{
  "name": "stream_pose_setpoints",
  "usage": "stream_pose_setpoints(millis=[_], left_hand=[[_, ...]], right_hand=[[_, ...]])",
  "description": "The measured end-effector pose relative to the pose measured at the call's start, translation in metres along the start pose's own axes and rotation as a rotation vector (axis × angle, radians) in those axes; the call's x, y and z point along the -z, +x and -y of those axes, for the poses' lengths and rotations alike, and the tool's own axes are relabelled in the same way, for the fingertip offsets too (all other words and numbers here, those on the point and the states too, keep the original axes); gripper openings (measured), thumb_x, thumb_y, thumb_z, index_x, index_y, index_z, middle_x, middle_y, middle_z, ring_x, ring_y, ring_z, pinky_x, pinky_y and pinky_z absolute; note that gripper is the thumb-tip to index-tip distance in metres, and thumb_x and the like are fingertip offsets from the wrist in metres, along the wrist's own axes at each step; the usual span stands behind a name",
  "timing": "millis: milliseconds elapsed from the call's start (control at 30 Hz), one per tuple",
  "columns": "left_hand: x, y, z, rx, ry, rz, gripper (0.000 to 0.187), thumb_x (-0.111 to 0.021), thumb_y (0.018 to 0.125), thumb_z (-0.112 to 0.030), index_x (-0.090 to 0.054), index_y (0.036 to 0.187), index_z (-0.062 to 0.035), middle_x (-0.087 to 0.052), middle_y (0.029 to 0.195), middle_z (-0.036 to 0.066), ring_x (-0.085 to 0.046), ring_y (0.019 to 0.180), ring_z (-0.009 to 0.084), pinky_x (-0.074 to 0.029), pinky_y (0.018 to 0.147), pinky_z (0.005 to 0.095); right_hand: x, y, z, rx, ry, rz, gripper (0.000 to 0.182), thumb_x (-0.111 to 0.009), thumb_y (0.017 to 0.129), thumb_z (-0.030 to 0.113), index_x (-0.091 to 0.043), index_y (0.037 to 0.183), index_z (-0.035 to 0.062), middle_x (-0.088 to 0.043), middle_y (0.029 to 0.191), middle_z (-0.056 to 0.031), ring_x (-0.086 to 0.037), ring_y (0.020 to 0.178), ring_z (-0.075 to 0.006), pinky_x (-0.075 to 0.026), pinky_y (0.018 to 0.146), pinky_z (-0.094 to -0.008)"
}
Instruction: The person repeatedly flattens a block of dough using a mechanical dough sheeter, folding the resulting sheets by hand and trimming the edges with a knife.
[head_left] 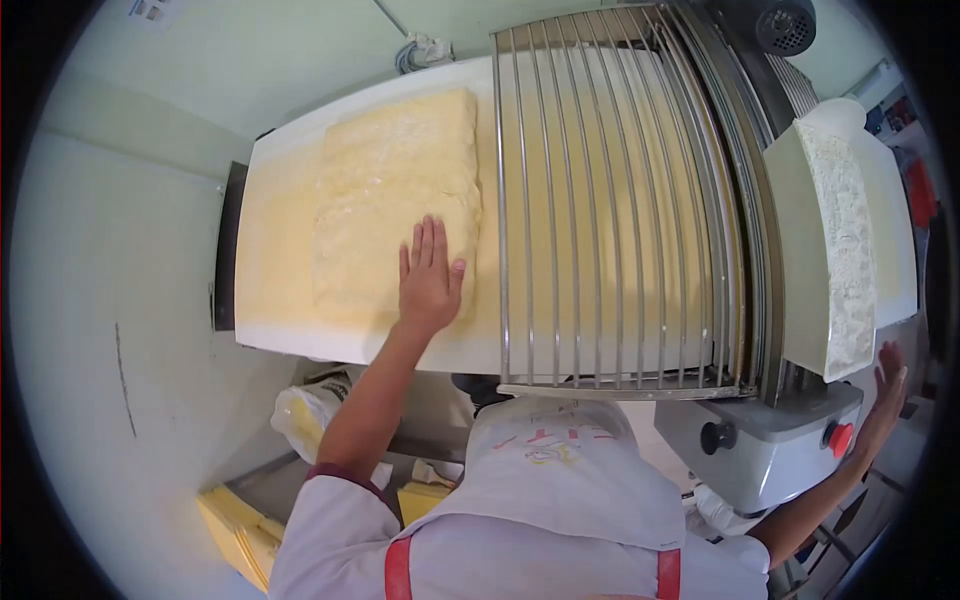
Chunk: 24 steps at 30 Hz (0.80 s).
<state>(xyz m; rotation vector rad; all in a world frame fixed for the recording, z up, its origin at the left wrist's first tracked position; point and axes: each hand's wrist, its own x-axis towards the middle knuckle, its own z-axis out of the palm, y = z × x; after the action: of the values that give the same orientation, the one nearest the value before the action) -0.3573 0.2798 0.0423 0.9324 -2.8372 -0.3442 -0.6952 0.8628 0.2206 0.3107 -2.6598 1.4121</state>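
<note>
A thick, pale yellow slab of dough (pixel 395 150) lies flat on the light conveyor belt (pixel 275 230), left of the metal bar guard. My left hand (pixel 430 280) rests palm down on the slab's near right part, its fingers together and stretched out, holding nothing. Far to the right, beside the white flour bin (pixel 845 240), my right hand (pixel 887 385) is raised with its fingers stretched out and nothing visible in it.
A metal bar guard (pixel 610 210) covers the belt's middle. Below the bin sits a grey control housing (pixel 765 460) with a black knob (pixel 717 437) and a red button (pixel 839 437). Yellow sheets (pixel 240 535) and a white bag (pixel 300 420) are at lower left.
</note>
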Motion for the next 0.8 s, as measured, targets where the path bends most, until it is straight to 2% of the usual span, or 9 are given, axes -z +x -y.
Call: stream_pose_setpoints(millis=[100, 133, 167, 233, 333, 467, 567, 667, 800], left_hand=[[-0.001, 0.001, -0.001, -0.004, 0.091, 0.044, 0.066, -0.032, 0.1, -0.04, -0.015, 0.152, -0.0033, -0.016, 0.157, 0.02, -0.014, 0.146, 0.0361, -0.009, 0.116, 0.0526], [-0.001, 0.005, -0.003, -0.003, 0.082, 0.049, 0.066, -0.033, 0.1, -0.04, -0.016, 0.152, -0.0037, -0.017, 0.157, 0.02, -0.014, 0.146, 0.0357, -0.009, 0.116, 0.0521], [0.001, 0.005, -0.005, 0.002, 0.077, 0.052, 0.066, -0.035, 0.1, -0.041, -0.017, 0.152, -0.0042, -0.017, 0.157, 0.019, -0.013, 0.146, 0.0353, -0.008, 0.116, 0.0516], [0.004, -0.006, -0.004, 0.032, -0.023, 0.017, 0.066, -0.038, 0.099, -0.041, -0.02, 0.151, -0.0045, -0.018, 0.157, 0.019, -0.012, 0.146, 0.0345, -0.008, 0.116, 0.051], [0.005, -0.039, -0.036, 0.047, -0.309, -0.25, 0.06, -0.047, 0.098, -0.032, -0.03, 0.148, -0.0027, -0.025, 0.155, 0.02, -0.017, 0.146, 0.0332, -0.013, 0.116, 0.0478], [-0.003, -0.173, -0.103, 0.302, -0.604, -0.634, 0.052, -0.053, 0.096, -0.019, -0.038, 0.142, -0.001, -0.039, 0.147, 0.02, -0.031, 0.14, 0.0323, -0.023, 0.114, 0.0414], [-0.048, -0.285, -0.142, 0.616, -0.527, -0.782, 0.044, -0.054, 0.095, -0.015, -0.046, 0.136, -0.0008, -0.051, 0.136, 0.017, -0.045, 0.129, 0.0288, -0.032, 0.108, 0.0392], [-0.092, -0.345, -0.205, 0.714, -0.782, -0.819, 0.036, -0.056, 0.094, -0.015, -0.053, 0.128, -0.0015, -0.059, 0.126, 0.015, -0.054, 0.119, 0.0249, -0.04, 0.1, 0.0372], [-0.104, -0.359, -0.338, 0.432, -1.207, -0.474, 0.029, -0.062, 0.092, -0.016, -0.06, 0.116, -0.0015, -0.064, 0.113, 0.011, -0.06, 0.105, 0.0202, -0.046, 0.091, 0.0344]], right_hand=[[0.03, 0.018, -0.086, -0.133, 0.3, 0.319, 0.06, -0.033, 0.101, 0.052, -0.054, 0.124, 0.0002, -0.059, 0.12, -0.014, -0.052, 0.117, -0.0233, -0.034, 0.105, -0.0404], [0.032, 0.023, -0.127, -0.123, 0.536, 0.415, 0.058, -0.033, 0.1, 0.053, -0.058, 0.109, 0.0019, -0.06, 0.102, -0.0105, -0.055, 0.101, -0.0207, -0.038, 0.097, -0.0375], [0.019, 0.013, -0.106, -0.073, 0.474, 0.515, 0.054, -0.034, 0.101, 0.051, -0.058, 0.096, 0.0029, -0.057, 0.091, -0.0076, -0.052, 0.087, -0.0178, -0.039, 0.087, -0.0337], [-0.016, -0.028, -0.074, -0.103, 0.439, 0.276, 0.052, -0.031, 0.102, 0.048, -0.057, 0.093, 0.004, -0.055, 0.09, -0.0085, -0.048, 0.084, -0.0173, -0.039, 0.083, -0.034], [-0.034, -0.031, -0.052, -0.049, 0.75, 0.371, 0.047, -0.037, 0.102, 0.045, -0.053, 0.083, 0.0047, -0.05, 0.079, -0.0049, -0.045, 0.075, -0.0142, -0.037, 0.075, -0.0307], [-0.022, -0.01, -0.086, -0.086, 0.946, 0.684, 0.046, -0.039, 0.1, 0.048, -0.051, 0.086, 0.0064, -0.046, 0.081, -0.0056, -0.045, 0.075, -0.0149, -0.039, 0.074, -0.0305], [-0.018, -0.015, -0.086, -0.155, 0.95, 0.613, 0.044, -0.04, 0.1, 0.048, -0.054, 0.099, 0.0061, -0.054, 0.091, -0.0071, -0.053, 0.085, -0.0166, -0.044, 0.08, -0.0323], [-0.014, 0.001, -0.106, -0.287, 0.941, 0.748, 0.054, -0.041, 0.099, 0.047, -0.05, 0.127, 0.0027, -0.059, 0.118, -0.0132, -0.059, 0.108, -0.0232, -0.049, 0.094, -0.039], [-0.018, -0.003, -0.103, -0.231, 0.962, 0.798, 0.051, -0.042, 0.1, 0.044, -0.055, 0.119, -0.0007, -0.063, 0.108, -0.0109, -0.061, 0.101, -0.0206, -0.049, 0.091, -0.0353]])
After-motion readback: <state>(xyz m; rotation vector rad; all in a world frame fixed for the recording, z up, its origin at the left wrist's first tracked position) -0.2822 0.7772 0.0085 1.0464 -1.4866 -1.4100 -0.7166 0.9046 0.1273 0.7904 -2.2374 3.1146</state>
